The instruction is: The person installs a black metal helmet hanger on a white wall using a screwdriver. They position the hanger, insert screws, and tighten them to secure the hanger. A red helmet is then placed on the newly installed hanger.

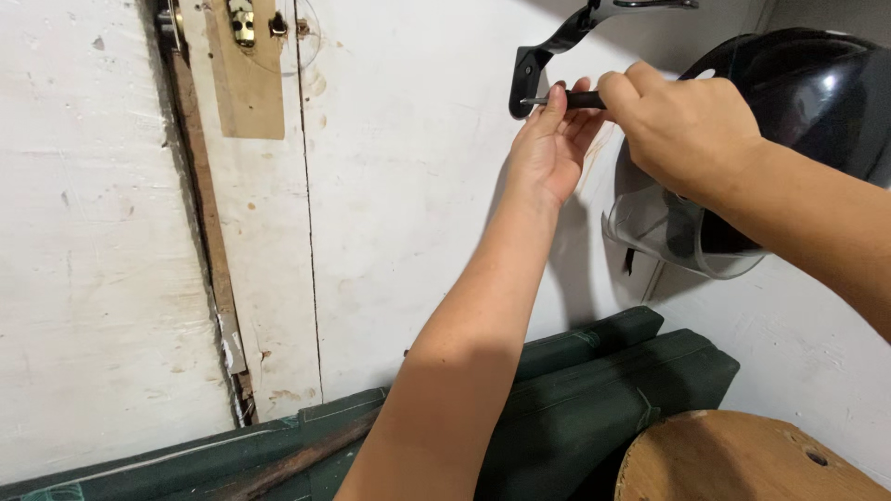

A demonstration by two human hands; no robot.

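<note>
While the right hand (682, 130) is closed tight round the black handle of a screwdriver (561, 98), the shaft is laid level, its tip aimed left at the foot of a black wall bracket (529, 79). The left hand (549, 144) is raised half open just under the tip, fingertips steadying the shaft; a black helmet (817, 93) is hung right of both.
</note>
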